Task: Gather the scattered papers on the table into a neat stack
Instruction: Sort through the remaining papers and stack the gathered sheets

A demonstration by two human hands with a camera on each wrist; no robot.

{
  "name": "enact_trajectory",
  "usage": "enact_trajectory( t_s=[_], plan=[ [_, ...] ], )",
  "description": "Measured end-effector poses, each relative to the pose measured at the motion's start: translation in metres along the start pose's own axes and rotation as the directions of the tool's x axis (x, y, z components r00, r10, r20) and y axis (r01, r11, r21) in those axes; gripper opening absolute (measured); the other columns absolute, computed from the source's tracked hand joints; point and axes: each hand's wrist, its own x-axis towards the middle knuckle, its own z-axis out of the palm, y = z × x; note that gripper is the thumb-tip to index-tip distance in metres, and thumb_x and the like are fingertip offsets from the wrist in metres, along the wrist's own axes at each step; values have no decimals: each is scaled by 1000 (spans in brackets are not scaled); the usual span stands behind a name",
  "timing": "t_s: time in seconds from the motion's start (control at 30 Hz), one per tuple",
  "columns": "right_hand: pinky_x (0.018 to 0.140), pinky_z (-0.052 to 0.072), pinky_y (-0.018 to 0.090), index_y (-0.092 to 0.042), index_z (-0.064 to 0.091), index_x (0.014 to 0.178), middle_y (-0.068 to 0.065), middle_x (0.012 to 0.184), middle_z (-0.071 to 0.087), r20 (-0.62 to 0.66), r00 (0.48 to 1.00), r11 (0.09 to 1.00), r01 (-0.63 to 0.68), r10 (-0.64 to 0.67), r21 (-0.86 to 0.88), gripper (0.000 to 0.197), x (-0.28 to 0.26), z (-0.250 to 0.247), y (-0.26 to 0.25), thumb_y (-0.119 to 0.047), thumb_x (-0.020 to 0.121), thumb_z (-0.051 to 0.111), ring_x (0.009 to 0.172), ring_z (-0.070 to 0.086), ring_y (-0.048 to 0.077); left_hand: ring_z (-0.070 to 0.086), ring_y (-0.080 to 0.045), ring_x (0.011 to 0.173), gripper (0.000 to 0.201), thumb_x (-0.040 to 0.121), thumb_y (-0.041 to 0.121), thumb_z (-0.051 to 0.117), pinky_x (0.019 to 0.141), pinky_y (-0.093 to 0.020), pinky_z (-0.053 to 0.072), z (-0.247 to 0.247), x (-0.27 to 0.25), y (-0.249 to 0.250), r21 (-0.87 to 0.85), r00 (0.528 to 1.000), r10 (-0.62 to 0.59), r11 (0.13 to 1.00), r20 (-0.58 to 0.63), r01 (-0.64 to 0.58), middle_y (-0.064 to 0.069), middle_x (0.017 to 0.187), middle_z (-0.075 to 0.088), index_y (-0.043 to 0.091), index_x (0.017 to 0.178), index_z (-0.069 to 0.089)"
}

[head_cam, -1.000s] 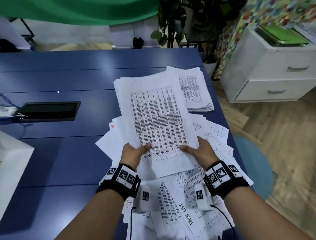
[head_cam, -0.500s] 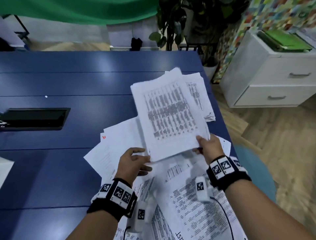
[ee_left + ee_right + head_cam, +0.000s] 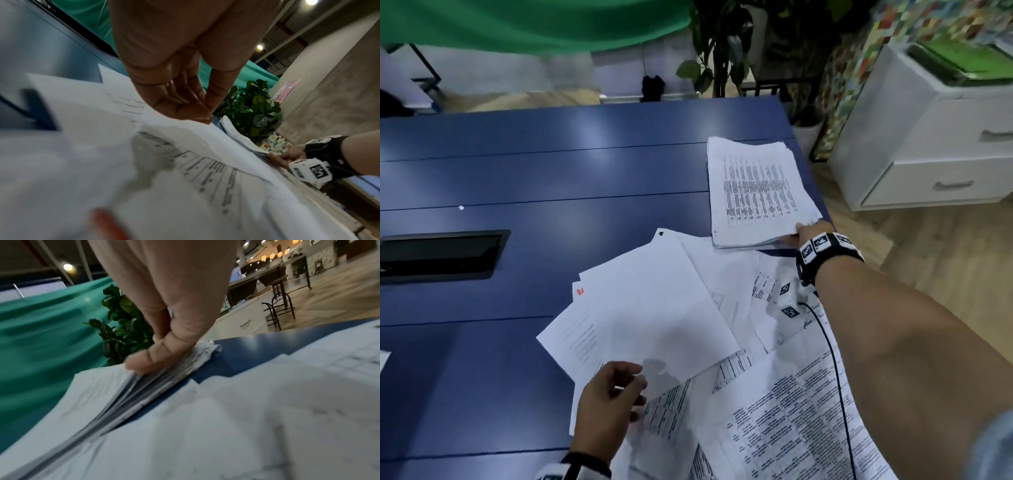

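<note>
One stack of papers lies at the far right edge of the blue bench, its near right corner grasped by the right hand: the thumb presses on top, with the fingers hidden beneath the sheets. Between the two hands spreads one loose scatter of sheets; the overlaps prevent an exact count. The left hand rests at the scatter's near left edge, fingers curled, thumb and fingertips pinching the edge of a blank sheet. One dark recessed panel lies well left of the left hand.
</note>
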Motion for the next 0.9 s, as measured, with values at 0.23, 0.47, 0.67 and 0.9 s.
enact_trajectory(
  t_s=[0.23,0.47,0.67,0.9],
  plan=[
    [68,59,30,7,47,127,27,116,60,65,997,966,15,-32,257,42,-11,-8,22,-5,89,59,72,64,24,62,-27,86,5,86,9,66,71,-35,50,-16,14,-1,227,984,127,969,-122,-97,-5,92,66,14,86,65],
    [73,45,31,-11,54,111,8,99,60,-3,977,959,207,-212,-194,34,-113,-46,102,-11,82,70,85,62,28,34,-39,130,68,77,49,70,102,-52,36,-26,68,3,597,917,228,802,-327,13,-18,136,47,13,131,47],
    [102,34,54,-26,50,124,9,136,44,-153,967,782,67,-205,-620,67,-194,-65,182,-55,69,74,127,38,33,-5,-39,146,130,49,95,47,114,-63,5,-34,78,-11,867,996,-69,492,-51,78,-8,161,-8,31,151,-3],
    [104,5,76,-39,4,149,2,159,-13,-37,997,644,-70,64,-762,108,-227,-71,217,-91,61,39,144,-12,42,-7,-43,145,132,43,98,42,109,-69,16,-44,38,-20,938,990,-134,346,48,1,-8,159,-17,40,148,-14]
  ],
)
